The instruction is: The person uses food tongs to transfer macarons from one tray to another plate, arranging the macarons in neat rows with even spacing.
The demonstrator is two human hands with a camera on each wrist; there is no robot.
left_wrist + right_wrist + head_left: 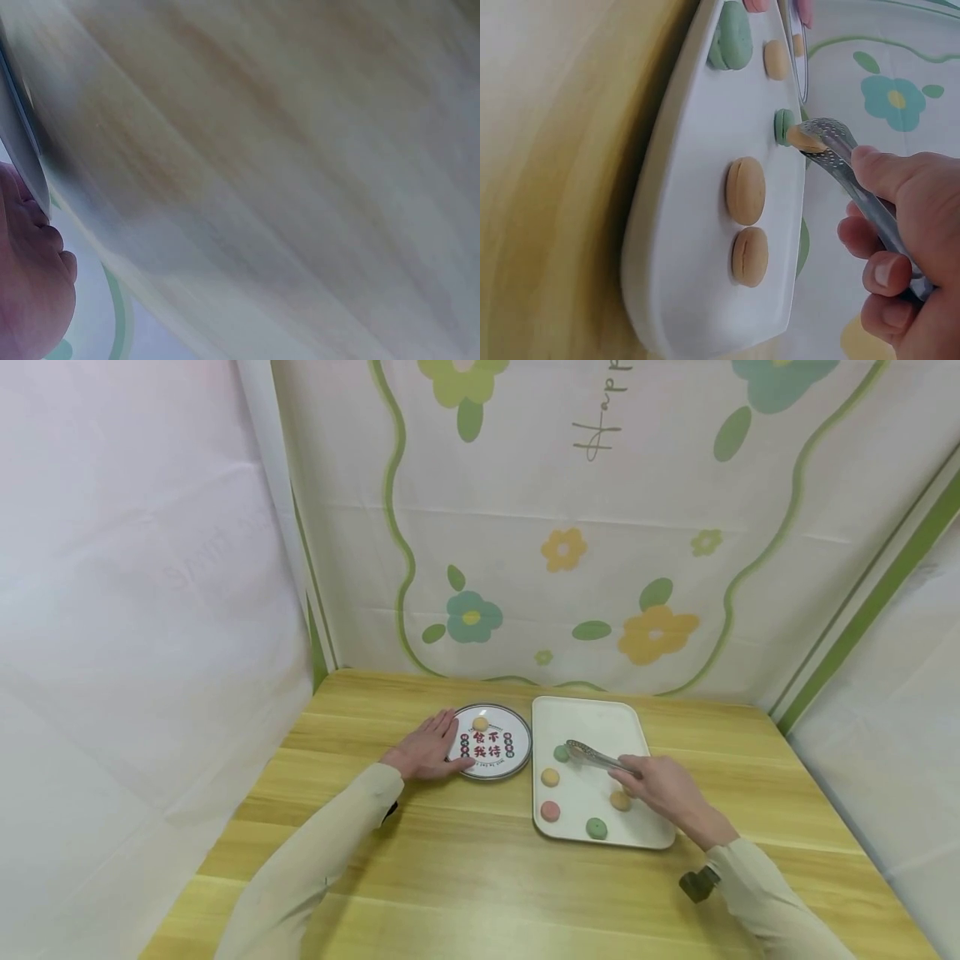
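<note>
My left hand [429,752] rests at the left rim of a round white plate [513,739] with red lettering, fingers straight and thumb along the near edge. One tan macaron [480,724] lies on that plate. Metal tongs [600,758] are gripped in my right hand [663,787] above the white tray [592,718]. Between the tongs' perforated tips a tan macaron [805,139] is pinched, close to a green macaron [783,126]. The left wrist view catches only part of my left hand [34,277] by the plate's edge.
On the tray lie a yellow macaron [551,777], a pink macaron [550,811], another green macaron [596,828] and two tan ones, including this macaron [746,191]. The wooden table [450,877] meets a flowered cloth [510,493] behind; white cloth walls flank it.
</note>
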